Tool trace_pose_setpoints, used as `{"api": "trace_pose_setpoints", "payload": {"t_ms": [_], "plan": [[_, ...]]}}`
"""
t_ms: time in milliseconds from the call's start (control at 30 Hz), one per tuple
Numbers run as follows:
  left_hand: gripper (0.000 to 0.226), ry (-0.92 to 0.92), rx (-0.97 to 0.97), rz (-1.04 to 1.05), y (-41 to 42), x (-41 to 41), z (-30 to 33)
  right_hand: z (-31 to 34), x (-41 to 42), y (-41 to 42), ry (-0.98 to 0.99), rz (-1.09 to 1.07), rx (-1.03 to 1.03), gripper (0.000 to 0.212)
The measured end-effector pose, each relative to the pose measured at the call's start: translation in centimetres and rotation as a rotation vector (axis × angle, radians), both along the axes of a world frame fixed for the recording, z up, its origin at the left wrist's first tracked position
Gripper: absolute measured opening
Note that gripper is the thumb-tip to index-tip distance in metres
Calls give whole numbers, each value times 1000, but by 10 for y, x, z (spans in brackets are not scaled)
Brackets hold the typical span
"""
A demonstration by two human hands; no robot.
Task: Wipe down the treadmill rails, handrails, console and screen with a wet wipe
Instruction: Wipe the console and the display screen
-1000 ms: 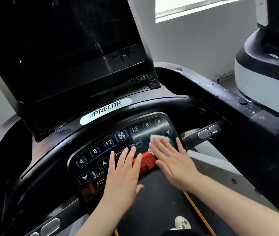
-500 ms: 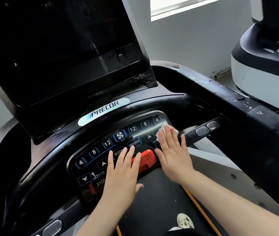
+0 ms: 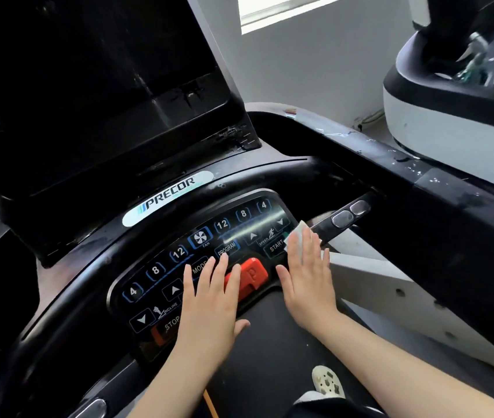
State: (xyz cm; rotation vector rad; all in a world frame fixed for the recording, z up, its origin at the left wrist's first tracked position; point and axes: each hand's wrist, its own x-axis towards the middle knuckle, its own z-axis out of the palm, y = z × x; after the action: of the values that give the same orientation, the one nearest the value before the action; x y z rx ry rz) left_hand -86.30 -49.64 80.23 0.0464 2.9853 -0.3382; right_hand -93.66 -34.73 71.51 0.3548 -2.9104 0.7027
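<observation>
Hands first: our left hand (image 3: 206, 300) lies flat, fingers spread, on the glossy black button console (image 3: 149, 297); our right hand (image 3: 309, 276) presses straight fingers on the white wet wipe (image 3: 298, 233) at the console's right end. Black grip handrail (image 3: 345, 220) sits just beyond, right hand nearer. Dark screen (image 3: 89, 79) farthest.

Location: a gym or fitness room. Evidence: a Precor-branded treadmill console (image 3: 197, 267) with speed, incline and fan keys fills the frame centre; a second machine (image 3: 451, 110) stands at upper right beside a white wall (image 3: 315, 70) and window (image 3: 285, 10).
</observation>
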Motion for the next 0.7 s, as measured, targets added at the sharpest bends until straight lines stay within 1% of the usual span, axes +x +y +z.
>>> {"api": "trace_pose_setpoints", "payload": {"t_ms": [67, 100, 167, 200, 300, 400, 467, 533, 600, 667, 700], "plan": [[101, 36, 15, -38, -2, -1, 1, 12, -11, -7, 16, 32, 28, 64], [106, 14, 39, -20, -3, -1, 0, 20, -22, -10, 20, 55, 36, 68], [107, 71, 45, -45, -8, -1, -8, 36, -44, -12, -4, 77, 41, 71], [107, 65, 37, -45, -9, -1, -11, 39, -50, -10, 0, 65, 20, 71], [108, 89, 72, -63, -11, -1, -11, 25, -40, -1, 9, -15, -75, 68], [109, 86, 75, -61, -11, -1, -11, -6, -4, -5, 45, -105, -117, 68], [110, 107, 81, -72, -12, -1, -12, -17, 18, -17, 56, -121, -133, 65], [110, 113, 75, -82, -13, 0, -11, -18, 29, -28, 101, -57, -112, 62], [110, 111, 58, -91, -16, 0, -12, -15, 21, -28, 143, -20, -54, 60], [109, 115, 63, -113, -19, 0, -13, -5, 2, -23, 123, -73, -17, 60], [108, 114, 55, -116, -19, 0, -13, -1, -5, -20, 80, -120, -31, 65]]}}
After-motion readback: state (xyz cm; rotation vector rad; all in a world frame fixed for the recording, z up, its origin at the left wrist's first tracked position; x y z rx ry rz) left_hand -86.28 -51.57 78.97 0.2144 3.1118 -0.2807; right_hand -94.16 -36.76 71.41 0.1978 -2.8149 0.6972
